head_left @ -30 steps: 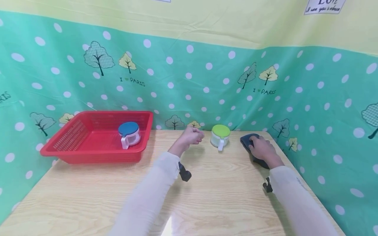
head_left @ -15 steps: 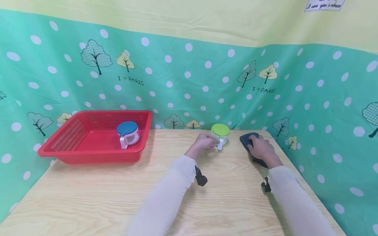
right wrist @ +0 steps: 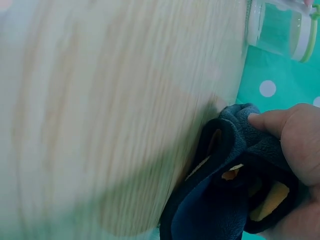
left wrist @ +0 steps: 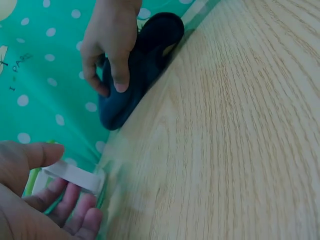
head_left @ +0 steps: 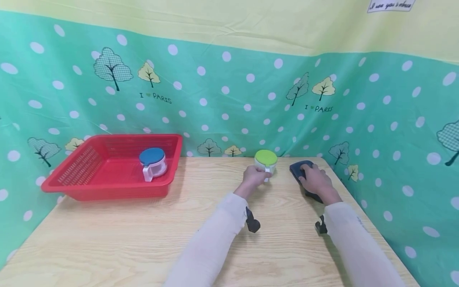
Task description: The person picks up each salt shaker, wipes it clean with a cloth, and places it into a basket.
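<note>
In the right wrist view a yellow lining is shown within the folds of the cloth; from the head only dark blue is seen. The basket and the blue-lidded jar are shown by the head view alone. The green-lidded jar is stood upright at the far edge of the bench, right of centre, its near side partly covered by the left hand. At the far left, the blue-lidded jar is held within the red basket, near its right wall. The bench is backed by a dotted curtain. The cloth is laid at the far right. The green-lidded jar's handle is pinched between the left hand's thumb and curled fingers. The cloth is grasped from above by the right hand, its thumb pressed into the fabric.
</note>
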A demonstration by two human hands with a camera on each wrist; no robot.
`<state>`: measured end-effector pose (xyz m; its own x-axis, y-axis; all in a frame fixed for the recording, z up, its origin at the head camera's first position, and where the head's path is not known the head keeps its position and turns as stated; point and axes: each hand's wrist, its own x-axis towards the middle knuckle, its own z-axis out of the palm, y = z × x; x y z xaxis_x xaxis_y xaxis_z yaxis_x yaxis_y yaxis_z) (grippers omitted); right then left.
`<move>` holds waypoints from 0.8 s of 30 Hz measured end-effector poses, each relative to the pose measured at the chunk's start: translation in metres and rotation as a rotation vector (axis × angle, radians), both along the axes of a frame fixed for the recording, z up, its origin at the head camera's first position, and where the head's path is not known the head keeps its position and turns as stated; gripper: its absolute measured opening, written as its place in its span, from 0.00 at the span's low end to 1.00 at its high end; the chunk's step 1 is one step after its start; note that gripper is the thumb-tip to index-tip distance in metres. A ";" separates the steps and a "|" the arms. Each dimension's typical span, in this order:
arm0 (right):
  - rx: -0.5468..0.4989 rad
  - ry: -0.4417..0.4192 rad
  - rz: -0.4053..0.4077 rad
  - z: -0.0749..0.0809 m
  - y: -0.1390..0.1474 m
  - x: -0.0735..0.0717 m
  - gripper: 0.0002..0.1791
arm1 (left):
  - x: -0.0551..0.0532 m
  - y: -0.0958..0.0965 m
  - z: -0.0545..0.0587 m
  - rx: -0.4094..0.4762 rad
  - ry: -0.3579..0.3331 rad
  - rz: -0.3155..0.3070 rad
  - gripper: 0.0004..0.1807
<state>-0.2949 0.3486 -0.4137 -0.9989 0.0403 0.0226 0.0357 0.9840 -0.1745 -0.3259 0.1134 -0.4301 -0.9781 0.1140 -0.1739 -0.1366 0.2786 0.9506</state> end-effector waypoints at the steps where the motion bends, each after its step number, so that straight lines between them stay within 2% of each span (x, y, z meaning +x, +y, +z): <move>1: 0.001 0.000 0.001 0.000 0.000 0.000 0.28 | -0.001 0.000 -0.001 -0.002 0.008 0.001 0.13; 6: 0.009 -0.006 0.013 0.000 0.002 0.001 0.29 | -0.002 0.001 0.000 -0.001 0.030 -0.010 0.11; 10: 0.022 -0.013 0.023 0.000 0.001 0.001 0.29 | -0.003 -0.001 0.001 -0.009 0.018 -0.019 0.22; 13: 0.038 -0.018 0.035 0.000 0.000 0.002 0.29 | -0.002 -0.004 0.002 0.001 0.022 0.008 0.25; 18: 0.057 -0.030 0.051 0.000 0.001 0.003 0.29 | 0.000 -0.010 0.003 0.055 0.039 0.057 0.21; 21: 0.035 -0.037 0.050 0.000 0.003 0.004 0.29 | -0.003 -0.015 0.002 0.069 0.035 0.055 0.21; 24: 0.002 -0.056 0.043 0.001 0.004 0.004 0.29 | -0.005 -0.018 0.003 0.085 0.022 0.045 0.16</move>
<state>-0.2909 0.3525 -0.4125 -0.9995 -0.0026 -0.0330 0.0032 0.9851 -0.1717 -0.3309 0.0949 -0.4268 -0.9860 0.0838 -0.1441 -0.1261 0.1906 0.9735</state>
